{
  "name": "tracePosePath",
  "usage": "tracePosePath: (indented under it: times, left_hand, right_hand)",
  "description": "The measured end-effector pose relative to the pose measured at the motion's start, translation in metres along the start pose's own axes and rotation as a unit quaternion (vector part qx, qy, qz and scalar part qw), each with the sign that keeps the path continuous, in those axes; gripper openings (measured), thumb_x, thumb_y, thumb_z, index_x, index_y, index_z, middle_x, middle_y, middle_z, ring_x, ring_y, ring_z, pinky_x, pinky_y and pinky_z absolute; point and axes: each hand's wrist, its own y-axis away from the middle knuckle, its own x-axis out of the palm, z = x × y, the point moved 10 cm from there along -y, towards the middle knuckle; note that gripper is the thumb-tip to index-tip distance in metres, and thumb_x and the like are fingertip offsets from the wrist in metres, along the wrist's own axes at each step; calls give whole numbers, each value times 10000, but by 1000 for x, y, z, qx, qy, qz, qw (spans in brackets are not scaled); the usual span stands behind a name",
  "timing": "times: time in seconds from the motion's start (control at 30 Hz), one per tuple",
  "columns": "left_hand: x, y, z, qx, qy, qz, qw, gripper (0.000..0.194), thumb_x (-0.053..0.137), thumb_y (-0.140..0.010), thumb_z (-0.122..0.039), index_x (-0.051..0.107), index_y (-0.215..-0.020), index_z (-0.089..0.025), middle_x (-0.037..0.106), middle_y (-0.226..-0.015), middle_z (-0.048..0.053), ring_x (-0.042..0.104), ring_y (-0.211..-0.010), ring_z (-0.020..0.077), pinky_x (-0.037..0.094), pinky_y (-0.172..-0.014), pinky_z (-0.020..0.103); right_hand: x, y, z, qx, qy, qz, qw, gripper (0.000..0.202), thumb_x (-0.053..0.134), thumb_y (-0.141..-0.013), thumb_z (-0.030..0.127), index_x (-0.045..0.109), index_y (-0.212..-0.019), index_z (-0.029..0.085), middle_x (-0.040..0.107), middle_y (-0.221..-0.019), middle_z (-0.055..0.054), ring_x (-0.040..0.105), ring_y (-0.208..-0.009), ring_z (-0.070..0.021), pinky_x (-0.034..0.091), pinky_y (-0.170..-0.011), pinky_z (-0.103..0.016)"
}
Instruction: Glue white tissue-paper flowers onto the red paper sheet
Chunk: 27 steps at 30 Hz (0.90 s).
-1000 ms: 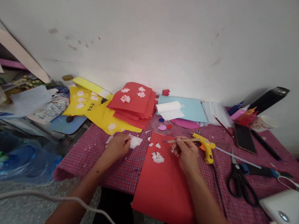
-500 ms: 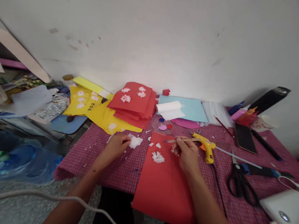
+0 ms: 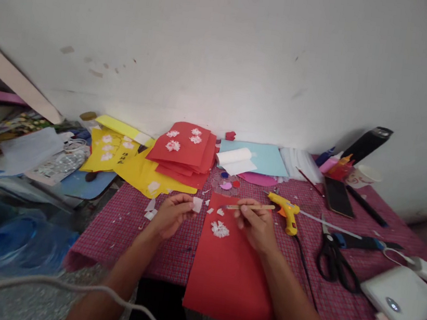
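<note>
Head view. Left hand (image 3: 172, 215), centre-left of frame: thumb and forefinger pinched together on a small white paper piece (image 3: 197, 204), held just left of the red sheet's upper edge; other fingers curled. Right hand (image 3: 256, 223), right of centre: fingers closed round a thin wooden brush (image 3: 266, 207), dark tip pointing left, over the top of the red sheet.

Red sheet (image 3: 231, 278): lower centre, on checked cloth (image 3: 123, 248), near edge overhanging. On its upper left, a white paper flower (image 3: 220, 229); small white scraps just above it. Paint palette (image 3: 231, 182): beyond the sheet, near frame centre. Yellow glue gun (image 3: 288, 211): right of the right hand, apart from it. Black scissors (image 3: 336, 263): lower right. Stacked red cards (image 3: 186, 152) with white flowers: left of centre.
</note>
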Motion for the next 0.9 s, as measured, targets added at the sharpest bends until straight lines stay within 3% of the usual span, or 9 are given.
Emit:
tracePosePath:
  times: [0.1,0.27,0.73,0.9]
  left_hand:
    - [26,-4,15,-34,66,29,997,252,850,-641,-213,660,-786,-132,706,-764,25,652,-688,133,536,-683,273]
    - [44,-9,27,-47,95,46,993,252,857,-635,-188,660,-783,-133,703,-727,18,658,-671,135,561,-684,289]
    - [45,-7,38,-57,82,67,993,208,842,-665,-195,717,-815,-124,715,-728,37,668,-662,137,553,-669,266]
    - [46,-7,39,-51,76,82,992,290,841,-632,-156,751,-903,-105,751,-810,77,689,-709,155,556,-680,266]
  right_hand:
    - [5,2,-1,4,-8,23,1000,163,714,-871,333,685,-962,201,692,-712,-1,503,-469,-90,339,-457,-222]
    - [7,1,0,-6,9,25,1000,168,707,-880,340,680,-971,202,694,-716,-3,502,-476,-91,343,-458,-224]
    - [9,0,-1,-9,80,36,996,158,688,-901,344,697,-968,201,696,-744,-11,539,-501,-106,395,-471,-238]
    - [5,-1,0,-11,95,20,995,166,687,-902,347,693,-965,193,692,-731,-10,526,-503,-101,393,-480,-233]
